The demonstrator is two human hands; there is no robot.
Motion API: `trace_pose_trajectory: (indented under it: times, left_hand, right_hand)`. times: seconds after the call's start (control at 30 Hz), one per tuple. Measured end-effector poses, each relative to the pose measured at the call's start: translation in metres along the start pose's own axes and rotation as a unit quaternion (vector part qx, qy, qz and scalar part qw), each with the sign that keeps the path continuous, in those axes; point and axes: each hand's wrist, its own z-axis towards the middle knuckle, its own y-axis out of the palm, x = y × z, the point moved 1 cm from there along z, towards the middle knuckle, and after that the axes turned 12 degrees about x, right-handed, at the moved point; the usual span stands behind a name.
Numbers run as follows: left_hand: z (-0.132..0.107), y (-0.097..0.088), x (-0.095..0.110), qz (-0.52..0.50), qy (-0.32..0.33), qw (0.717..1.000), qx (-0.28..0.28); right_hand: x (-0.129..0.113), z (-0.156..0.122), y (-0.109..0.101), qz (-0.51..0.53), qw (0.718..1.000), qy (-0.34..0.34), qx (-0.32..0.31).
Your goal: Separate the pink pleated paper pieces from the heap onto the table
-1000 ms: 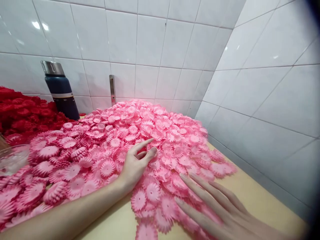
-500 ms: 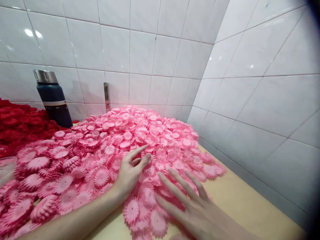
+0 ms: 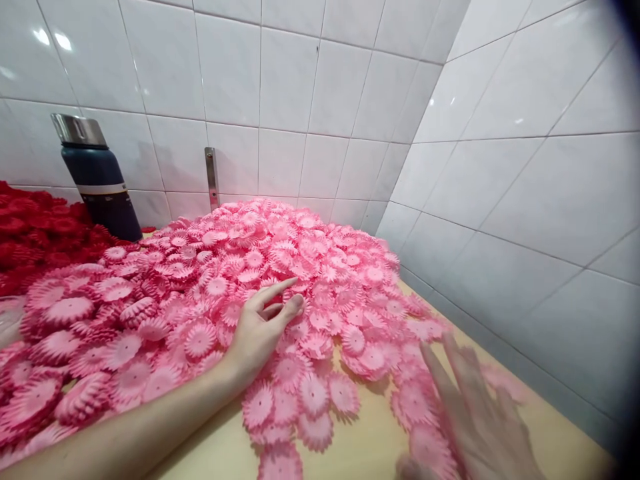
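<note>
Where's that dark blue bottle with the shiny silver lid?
At the left of the head view, the dark blue bottle stands by the white tiled wall, beside the heap of red frilly pieces and behind the pink frilly discs.

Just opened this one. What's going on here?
A person has both bare hands at a spread-out heap of pink, frilly-edged discs. The left hand is among them, thumb and forefinger apart. The right hand, blurred, is spread by looser discs on the right, with pale yellow tabletop showing between. At the back left are a red heap and a dark blue bottle.
</note>
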Motion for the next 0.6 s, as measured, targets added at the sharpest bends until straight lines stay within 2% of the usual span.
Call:
trace_pose_trajectory:
  times: [0.13,0.27,0.4,0.5,0.6]
  left_hand:
    - [0.000,0.000,0.002,-0.004,-0.004,1.000,0.001]
    - [0.000,0.000,0.002,-0.002,-0.007,1.000,0.001]
    - [0.000,0.000,0.002,-0.010,-0.007,1.000,0.000]
    - [0.000,0.001,0.002,-0.002,-0.010,1.000,-0.001]
    - [0.001,0.001,0.001,-0.009,-0.002,1.000,-0.005]
  right_hand:
    - [0.016,0.031,0.029,-0.023,0.995,0.049,-0.080]
    - [0.036,0.072,0.052,-0.006,0.991,0.090,-0.096]
    - [0.035,0.086,0.062,0.037,0.996,0.038,-0.074]
    - [0.029,0.086,0.063,0.062,0.997,0.007,-0.050]
    - [0.024,0.089,0.060,0.122,0.991,-0.022,-0.054]
